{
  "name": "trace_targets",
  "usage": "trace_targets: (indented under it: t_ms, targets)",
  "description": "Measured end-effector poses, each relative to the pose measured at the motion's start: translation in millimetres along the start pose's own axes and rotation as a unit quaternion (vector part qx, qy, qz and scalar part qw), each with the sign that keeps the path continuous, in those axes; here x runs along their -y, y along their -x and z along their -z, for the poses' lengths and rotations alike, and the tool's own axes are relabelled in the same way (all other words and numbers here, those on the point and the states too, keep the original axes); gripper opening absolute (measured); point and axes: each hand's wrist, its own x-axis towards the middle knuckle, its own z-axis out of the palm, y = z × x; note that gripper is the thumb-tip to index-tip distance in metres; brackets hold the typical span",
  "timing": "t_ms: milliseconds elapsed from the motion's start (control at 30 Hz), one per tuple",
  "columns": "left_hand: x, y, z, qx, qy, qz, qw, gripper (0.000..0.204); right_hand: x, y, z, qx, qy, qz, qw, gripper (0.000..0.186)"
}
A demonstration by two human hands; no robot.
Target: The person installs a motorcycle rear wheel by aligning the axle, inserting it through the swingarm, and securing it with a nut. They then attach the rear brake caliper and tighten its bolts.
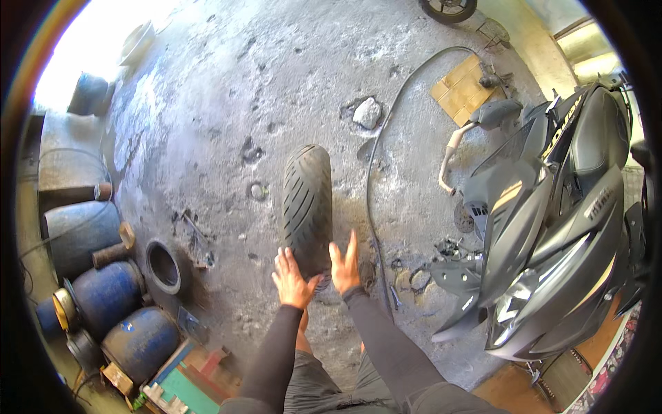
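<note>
Your 2 hands are apart from each other with a narrow gap between them, fingers stretched out and not curled round anything. The black tire (307,196) stands upright on its tread on the rough concrete floor (207,90), in front of you, with slanted grooves showing along its top. Your left hand (293,279) lies with spread fingers over the near left part of the tire; you cannot tell how firmly it presses. Your right hand (345,265) is just beside the tire's near right side, thumb and fingers pointing away from you; whether it touches the rubber, you cannot tell. To the left of the tire, a second tire (182,265) rests on the floor, and farther left of it are blue drums (143,341). Right of the tire, a dark hose (369,193) curves along the floor, and well to the right stands a dark motorcycle (552,248). Beyond the tire and to its right are a pale stone (367,112) and flat cardboard (458,93).
</note>
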Motion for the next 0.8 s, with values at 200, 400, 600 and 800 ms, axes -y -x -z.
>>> trace_targets:
  t_ms: [200, 400, 600, 800]
  targets:
    - [-94, -208, 67, 0.007, 0.035, -0.086, 0.996, 0.106, 5, -11, -41, -0.008, 0.265, 0.064, 0.962, 0.107]
    - [-90, -238, 126, -0.098, 0.138, -0.266, 0.949, 0.076, 122, -219, -46, -0.215, 0.254, 0.14, 0.933, 0.114]
    - [-107, -286, 128, 0.06, -0.038, -0.295, 0.953, 0.096, 222, -385, 59, -0.141, -0.062, 0.092, 0.984, 0.086]
    - [-292, -491, 106, -0.075, -0.087, -0.388, 0.914, 0.103, 166, -366, 67, -0.193, -0.036, -0.007, 0.98, 0.071]
